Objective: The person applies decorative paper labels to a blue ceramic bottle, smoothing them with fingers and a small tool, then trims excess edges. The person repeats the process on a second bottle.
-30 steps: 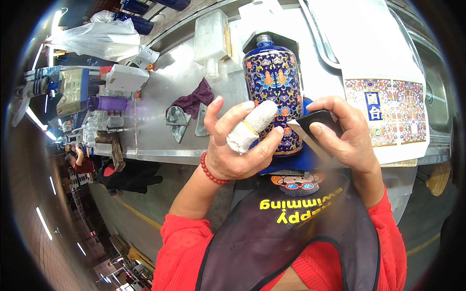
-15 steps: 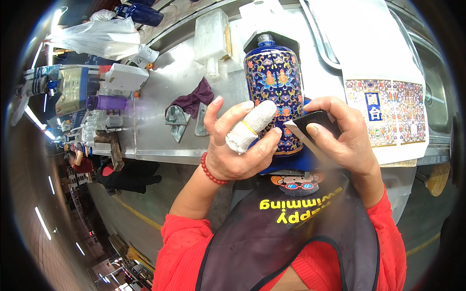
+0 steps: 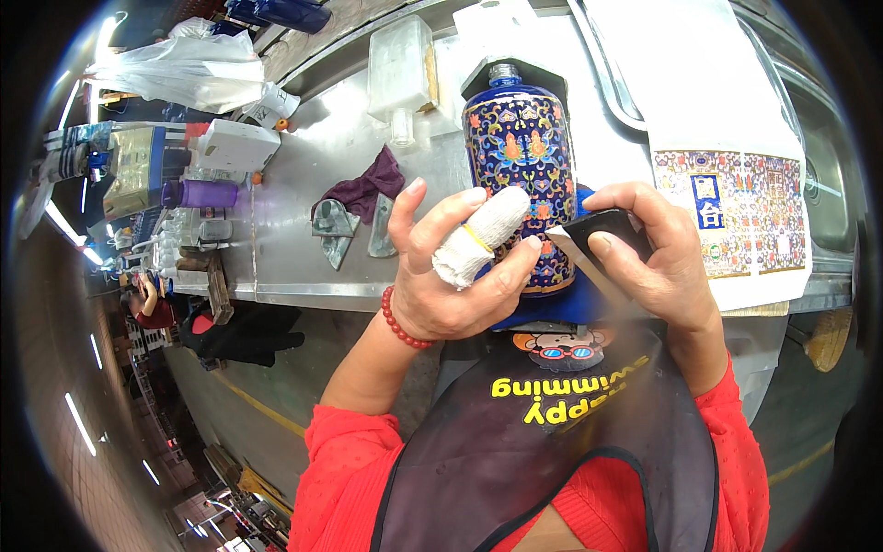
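Observation:
A dark blue bottle [image 3: 520, 129] with a colourful floral pattern lies with its threaded neck pointing away from me. Over its lower left side is my left hand [image 3: 460, 262], fingers spread; one wears a white cloth finger cover [image 3: 497, 216] held by a yellow band. The fingertips are at the bottle's surface, though firm contact is hard to make out. My right hand [image 3: 658, 258] pinches a flat black scraper [image 3: 612, 230] with a pale edge, beside the bottle's lower right. Blue material [image 3: 570, 304] shows under the bottle's near end.
To the right lies a white sheet of patterned labels [image 3: 731, 216]. Left of the bottle are a purple cloth [image 3: 363, 184] and a clear empty bottle [image 3: 400, 74] on the metal table [image 3: 285, 221]. A purple flask [image 3: 202, 193] and white box [image 3: 239, 147] stand farther left.
My left hand has shifted slightly right across the bottle. The scraper's pale edge has also moved a little to the right. The bottle stays in place.

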### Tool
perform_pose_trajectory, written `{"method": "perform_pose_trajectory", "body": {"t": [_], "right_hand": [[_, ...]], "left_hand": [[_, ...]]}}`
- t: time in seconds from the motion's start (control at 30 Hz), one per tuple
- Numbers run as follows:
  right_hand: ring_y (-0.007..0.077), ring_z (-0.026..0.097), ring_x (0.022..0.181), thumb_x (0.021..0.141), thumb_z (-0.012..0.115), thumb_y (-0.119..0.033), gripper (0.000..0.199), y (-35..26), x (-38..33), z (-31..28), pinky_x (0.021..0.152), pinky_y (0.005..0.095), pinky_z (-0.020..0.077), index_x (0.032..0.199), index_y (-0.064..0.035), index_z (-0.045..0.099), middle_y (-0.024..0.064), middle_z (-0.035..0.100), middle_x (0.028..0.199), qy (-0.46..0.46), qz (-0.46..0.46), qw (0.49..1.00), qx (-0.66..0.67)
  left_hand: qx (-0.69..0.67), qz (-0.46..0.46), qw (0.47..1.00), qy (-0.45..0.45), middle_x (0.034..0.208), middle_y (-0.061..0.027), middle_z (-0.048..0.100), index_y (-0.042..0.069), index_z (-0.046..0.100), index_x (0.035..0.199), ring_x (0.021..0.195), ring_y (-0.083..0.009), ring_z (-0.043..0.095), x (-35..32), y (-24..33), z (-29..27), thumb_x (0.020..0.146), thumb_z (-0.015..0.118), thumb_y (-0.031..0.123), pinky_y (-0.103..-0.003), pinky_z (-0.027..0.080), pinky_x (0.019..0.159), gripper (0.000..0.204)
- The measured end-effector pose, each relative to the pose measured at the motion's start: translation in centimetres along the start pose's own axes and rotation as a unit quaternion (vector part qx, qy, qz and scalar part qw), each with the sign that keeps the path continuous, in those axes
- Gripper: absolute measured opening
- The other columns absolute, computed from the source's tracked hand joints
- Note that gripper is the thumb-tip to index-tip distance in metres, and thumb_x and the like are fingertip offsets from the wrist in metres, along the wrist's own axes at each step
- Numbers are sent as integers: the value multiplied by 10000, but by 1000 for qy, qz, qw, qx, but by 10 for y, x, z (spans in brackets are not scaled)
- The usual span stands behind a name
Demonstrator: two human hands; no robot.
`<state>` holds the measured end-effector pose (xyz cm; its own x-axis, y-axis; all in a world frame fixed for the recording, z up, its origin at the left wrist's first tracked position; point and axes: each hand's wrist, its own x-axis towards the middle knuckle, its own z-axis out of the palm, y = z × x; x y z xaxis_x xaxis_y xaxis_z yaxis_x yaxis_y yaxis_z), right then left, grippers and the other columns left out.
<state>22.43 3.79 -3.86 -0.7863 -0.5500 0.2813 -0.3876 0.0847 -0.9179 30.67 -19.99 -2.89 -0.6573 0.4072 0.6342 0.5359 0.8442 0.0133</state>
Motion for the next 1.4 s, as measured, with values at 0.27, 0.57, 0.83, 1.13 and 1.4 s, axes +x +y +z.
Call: {"method": "perform_pose_trajectory", "body": {"t": [0.27, 0.57, 0.83, 1.13, 1.4], "right_hand": [[235, 687, 841, 857, 703, -42, 245, -4, -1, -1, 756, 324, 529, 1092, 14, 658, 137, 702, 970, -3, 29, 1000, 11], [70, 572, 729, 858, 690, -54, 279, 1, -1, 0, 650, 242, 452, 1129, 6, 655, 32, 657, 865, 0, 0, 1000, 7], [75, 575, 727, 858, 694, -72, 284, 0, -1, 0, 651, 244, 454, 1129, 6, 656, 38, 658, 867, 1, 5, 1000, 8], [73, 563, 713, 860, 694, -69, 279, 0, 0, 0, 638, 241, 441, 1125, 7, 659, 32, 651, 851, 4, -1, 1000, 5], [71, 567, 728, 854, 694, -55, 279, -2, -2, -1, 656, 235, 445, 1124, 5, 660, 33, 651, 857, 0, 17, 1000, -1]], "left_hand": [[-8, -11, 1000, -2, 1128, -11, 700, 218, 742, 992, 1152, -276, 581, 1, 1, -1, 744, 787, 178, -601, 289, 1141, 255], [2, -6, 1000, -3, 1123, -27, 703, 209, 743, 999, 1156, -279, 580, 2, 1, -1, 740, 783, 186, -608, 287, 1144, 263], [8, -1, 1000, -2, 1137, -20, 685, 216, 746, 1016, 1163, -276, 580, 0, -1, -2, 745, 764, 186, -606, 287, 1144, 273], [22, 16, 1000, 0, 1142, -28, 680, 226, 743, 1011, 1167, -271, 574, 1, -2, -3, 751, 759, 189, -595, 299, 1136, 263], [-80, -104, 991, 13, 1245, -169, 678, 130, 717, 988, 1208, -372, 525, -6, -5, -3, 804, 717, 164, -579, 266, 1155, 187]]}}
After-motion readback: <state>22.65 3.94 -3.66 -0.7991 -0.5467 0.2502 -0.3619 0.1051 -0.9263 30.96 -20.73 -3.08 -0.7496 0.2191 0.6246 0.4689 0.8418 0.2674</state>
